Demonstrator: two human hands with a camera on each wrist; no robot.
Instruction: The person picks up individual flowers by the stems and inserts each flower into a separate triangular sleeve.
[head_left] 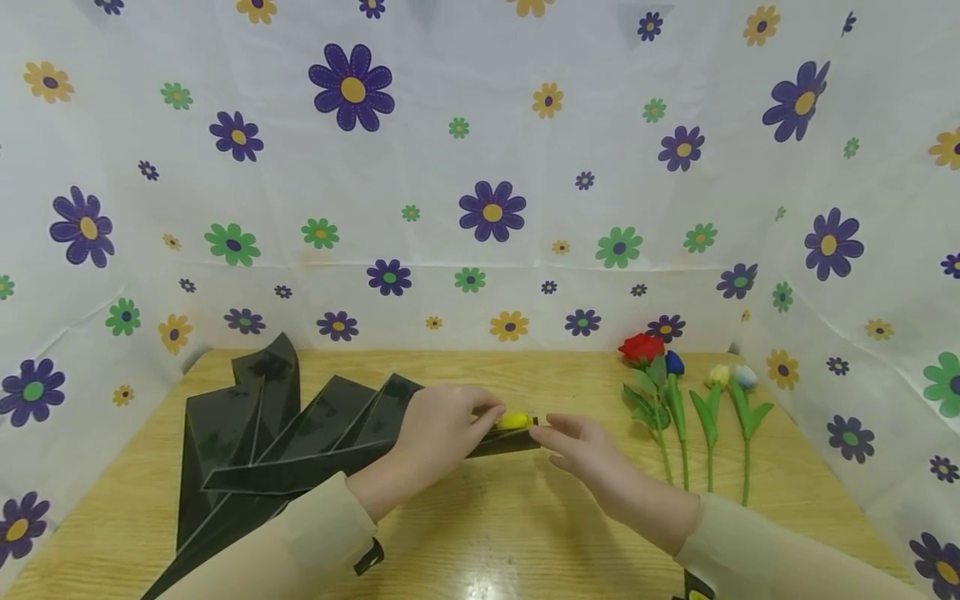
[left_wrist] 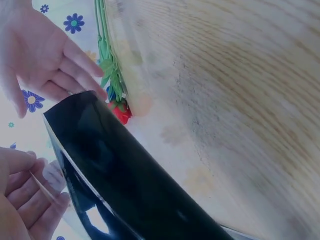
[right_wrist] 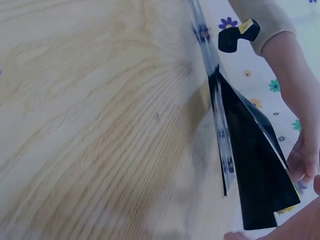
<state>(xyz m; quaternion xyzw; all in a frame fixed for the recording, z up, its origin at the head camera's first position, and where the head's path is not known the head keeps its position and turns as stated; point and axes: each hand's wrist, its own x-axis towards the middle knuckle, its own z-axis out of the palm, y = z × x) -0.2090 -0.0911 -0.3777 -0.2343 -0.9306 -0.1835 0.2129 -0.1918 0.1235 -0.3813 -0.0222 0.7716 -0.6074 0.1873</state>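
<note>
Black wrapping paper [head_left: 300, 467] with pale edges lies folded on the left of the table, a narrow folded part reaching to the middle. A yellow flower bud [head_left: 513, 422] shows at that part's right end. My left hand [head_left: 442, 425] is beside the bud with curled fingers; in the left wrist view a thin pale edge, apparently of the paper, is pinched between its thumb [left_wrist: 19, 161] and fingers. My right hand [head_left: 588, 458] is at the paper's right end, its fingers loosely extended and the tips close to or touching it. The flower's stem is hidden.
On the right of the wooden table [head_left: 480, 533] lie a red rose [head_left: 642, 347], a blue flower [head_left: 674, 363], a pale yellow tulip [head_left: 717, 375] and a pale blue tulip [head_left: 745, 377]. A white cloth [head_left: 420, 167] with printed flowers stands behind and at both sides.
</note>
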